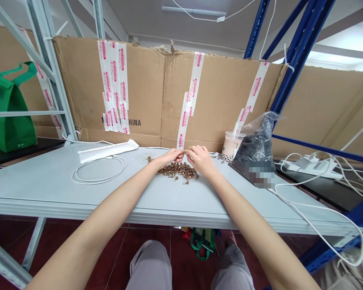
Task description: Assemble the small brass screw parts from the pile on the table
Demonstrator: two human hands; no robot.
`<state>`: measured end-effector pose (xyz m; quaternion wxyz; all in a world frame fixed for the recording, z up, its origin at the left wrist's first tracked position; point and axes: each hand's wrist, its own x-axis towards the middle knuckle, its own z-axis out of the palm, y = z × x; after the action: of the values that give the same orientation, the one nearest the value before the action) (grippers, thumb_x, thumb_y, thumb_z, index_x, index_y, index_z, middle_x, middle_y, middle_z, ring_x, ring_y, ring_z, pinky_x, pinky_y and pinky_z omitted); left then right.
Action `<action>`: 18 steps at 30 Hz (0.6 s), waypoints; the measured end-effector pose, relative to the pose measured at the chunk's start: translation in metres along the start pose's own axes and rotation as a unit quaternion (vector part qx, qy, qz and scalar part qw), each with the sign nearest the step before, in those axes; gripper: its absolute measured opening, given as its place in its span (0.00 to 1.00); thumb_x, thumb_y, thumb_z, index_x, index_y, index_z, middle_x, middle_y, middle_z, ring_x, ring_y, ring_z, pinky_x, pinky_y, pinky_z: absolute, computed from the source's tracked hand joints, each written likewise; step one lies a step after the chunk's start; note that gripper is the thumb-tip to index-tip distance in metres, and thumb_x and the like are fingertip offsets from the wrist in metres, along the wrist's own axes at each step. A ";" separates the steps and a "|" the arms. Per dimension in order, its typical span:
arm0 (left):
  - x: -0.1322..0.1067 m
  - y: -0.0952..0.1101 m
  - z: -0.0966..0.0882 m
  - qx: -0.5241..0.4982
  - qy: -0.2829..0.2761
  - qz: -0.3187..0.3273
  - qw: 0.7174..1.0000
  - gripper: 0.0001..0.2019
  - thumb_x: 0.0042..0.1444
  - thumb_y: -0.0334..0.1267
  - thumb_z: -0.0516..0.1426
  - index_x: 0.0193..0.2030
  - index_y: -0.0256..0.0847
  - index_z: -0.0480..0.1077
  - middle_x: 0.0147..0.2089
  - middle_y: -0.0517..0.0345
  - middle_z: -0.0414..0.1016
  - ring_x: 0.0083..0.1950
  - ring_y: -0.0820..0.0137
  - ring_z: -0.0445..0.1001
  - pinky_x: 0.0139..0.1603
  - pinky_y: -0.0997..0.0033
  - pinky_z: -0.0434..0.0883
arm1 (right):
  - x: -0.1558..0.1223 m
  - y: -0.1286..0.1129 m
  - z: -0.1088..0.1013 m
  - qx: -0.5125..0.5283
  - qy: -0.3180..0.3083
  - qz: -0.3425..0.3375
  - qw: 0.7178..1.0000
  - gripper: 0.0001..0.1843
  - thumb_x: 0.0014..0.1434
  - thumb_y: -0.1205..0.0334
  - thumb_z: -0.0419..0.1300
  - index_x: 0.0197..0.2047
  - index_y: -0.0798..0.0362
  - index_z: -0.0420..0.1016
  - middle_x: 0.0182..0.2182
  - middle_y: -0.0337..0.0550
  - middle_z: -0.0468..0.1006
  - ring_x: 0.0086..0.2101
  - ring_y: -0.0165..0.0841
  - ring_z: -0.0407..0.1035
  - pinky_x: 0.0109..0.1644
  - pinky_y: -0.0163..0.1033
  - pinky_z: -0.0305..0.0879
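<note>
Nearest the camera, two bare forearms [109, 219], stretched over the counter [60, 191]. At left, a white folded strip [109, 151]. Centre: left hand [173, 156], then right hand [199, 158], fingers together, pinched on a small brown piece [184, 152], too tiny to identify. Just below, on the near side, a heap of brassy screws [183, 170], long axis left to right, about equally close to both hands. Farther right, a drink cup [231, 146].
</note>
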<state>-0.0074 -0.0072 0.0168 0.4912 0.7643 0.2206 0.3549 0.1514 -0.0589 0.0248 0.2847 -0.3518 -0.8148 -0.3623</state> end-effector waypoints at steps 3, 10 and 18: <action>0.000 0.000 0.001 0.005 -0.002 0.005 1.000 0.16 0.54 0.45 0.46 0.21 0.39 0.50 0.19 0.66 0.45 0.19 0.80 0.47 0.21 0.75 0.46 | 0.000 0.002 -0.003 0.022 -0.013 0.006 1.000 0.10 0.60 0.62 0.46 0.39 0.54 0.66 0.35 0.46 0.70 0.36 0.36 0.59 0.39 0.40 0.51; 0.001 0.004 0.008 0.033 -0.012 -0.007 0.999 0.17 0.54 0.46 0.47 0.20 0.38 0.51 0.19 0.66 0.46 0.19 0.81 0.47 0.20 0.76 0.46 | -0.002 0.010 0.000 0.084 -0.047 0.062 0.993 0.15 0.59 0.53 0.46 0.33 0.54 0.68 0.32 0.46 0.69 0.35 0.36 0.59 0.39 0.39 0.54; 0.000 0.003 0.008 0.036 -0.006 -0.015 0.999 0.16 0.53 0.47 0.47 0.21 0.38 0.53 0.19 0.66 0.47 0.18 0.81 0.47 0.19 0.77 0.46 | -0.001 0.008 0.006 0.169 -0.084 0.096 0.977 0.16 0.60 0.54 0.44 0.34 0.53 0.69 0.31 0.43 0.70 0.35 0.33 0.59 0.38 0.36 0.55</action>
<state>-0.0009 -0.0132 0.0172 0.4698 0.7804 0.2419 0.3343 0.1571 -0.0505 0.0236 0.3044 -0.4043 -0.8475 -0.1599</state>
